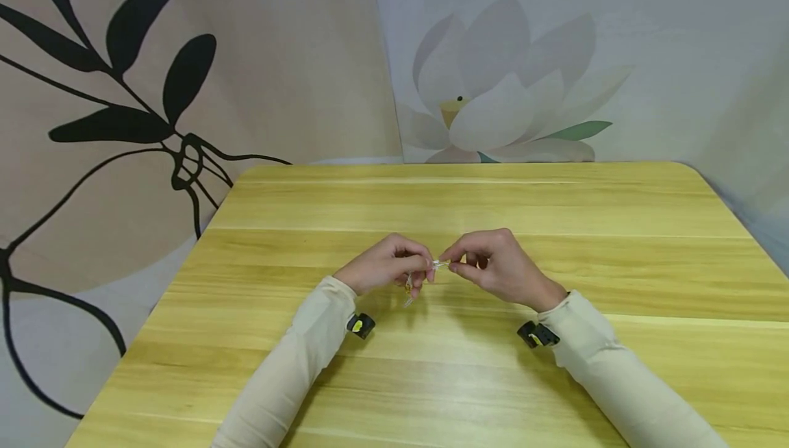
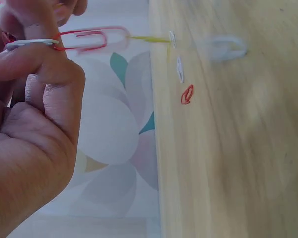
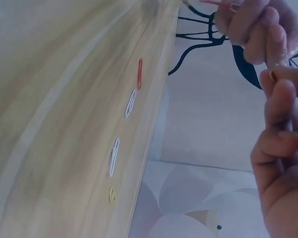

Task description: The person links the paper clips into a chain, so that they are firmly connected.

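Observation:
My left hand (image 1: 391, 264) pinches a white paper clip (image 2: 32, 42) between thumb and fingers. Linked to it, a red paper clip (image 2: 92, 38) hangs down, followed by a yellow paper clip (image 2: 151, 38) and a blurred white paper clip (image 2: 227, 48) at the lower end. Close by on the right, my right hand (image 1: 502, 270) pinches a small yellow-orange paper clip (image 3: 273, 76) between thumb and forefinger, mostly covered by the fingertips. The fingertips of both hands nearly meet above the table; whether the two held clips are joined, I cannot tell.
On the wooden table (image 1: 468, 379) lie loose clips in a row: a red one (image 3: 140, 74), a white one (image 3: 130, 103), another white one (image 3: 114, 157) and a yellow one (image 3: 112, 195). Behind the table hangs a printed backdrop (image 1: 308, 57).

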`<state>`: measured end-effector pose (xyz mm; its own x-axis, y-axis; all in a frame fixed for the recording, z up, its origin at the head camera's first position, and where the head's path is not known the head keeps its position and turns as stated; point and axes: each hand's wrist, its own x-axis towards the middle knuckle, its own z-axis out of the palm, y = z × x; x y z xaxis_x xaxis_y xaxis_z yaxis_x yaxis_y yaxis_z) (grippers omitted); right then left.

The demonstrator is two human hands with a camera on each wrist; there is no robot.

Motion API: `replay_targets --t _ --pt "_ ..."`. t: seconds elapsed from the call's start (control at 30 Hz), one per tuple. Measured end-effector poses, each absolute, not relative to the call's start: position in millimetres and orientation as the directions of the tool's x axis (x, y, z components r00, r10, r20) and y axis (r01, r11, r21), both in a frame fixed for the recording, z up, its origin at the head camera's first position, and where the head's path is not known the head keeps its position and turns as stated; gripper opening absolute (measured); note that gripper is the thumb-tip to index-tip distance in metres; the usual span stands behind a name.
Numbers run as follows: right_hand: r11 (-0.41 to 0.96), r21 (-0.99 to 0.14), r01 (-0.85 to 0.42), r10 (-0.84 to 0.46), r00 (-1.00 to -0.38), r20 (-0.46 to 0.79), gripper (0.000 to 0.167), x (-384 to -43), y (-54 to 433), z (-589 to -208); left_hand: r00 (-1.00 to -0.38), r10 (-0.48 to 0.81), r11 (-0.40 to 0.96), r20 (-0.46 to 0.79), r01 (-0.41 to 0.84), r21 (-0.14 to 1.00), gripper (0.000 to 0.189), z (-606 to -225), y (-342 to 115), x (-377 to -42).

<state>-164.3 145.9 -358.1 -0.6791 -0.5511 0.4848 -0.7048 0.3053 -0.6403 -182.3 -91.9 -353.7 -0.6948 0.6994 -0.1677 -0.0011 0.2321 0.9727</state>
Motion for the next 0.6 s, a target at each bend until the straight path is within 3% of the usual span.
replay_targets --t 0.23,0.6 --pt "0.304 -0.619 -0.724 -0.554 -0.664 0.503 0.019 -166.4 149.5 -357.3 -0.722 0.680 0.260 -0.126 0.077 0.963 0.028 -351.5 -92.8 -184.9" --pt "0.336 -0.688 -0.643 -0.516 -0.737 0.437 0.013 -167.0 152.9 -347.6 -0.707 0.701 0.306 -0.088 0.187 0.934 0.024 -347.7 -89.5 -184.6"
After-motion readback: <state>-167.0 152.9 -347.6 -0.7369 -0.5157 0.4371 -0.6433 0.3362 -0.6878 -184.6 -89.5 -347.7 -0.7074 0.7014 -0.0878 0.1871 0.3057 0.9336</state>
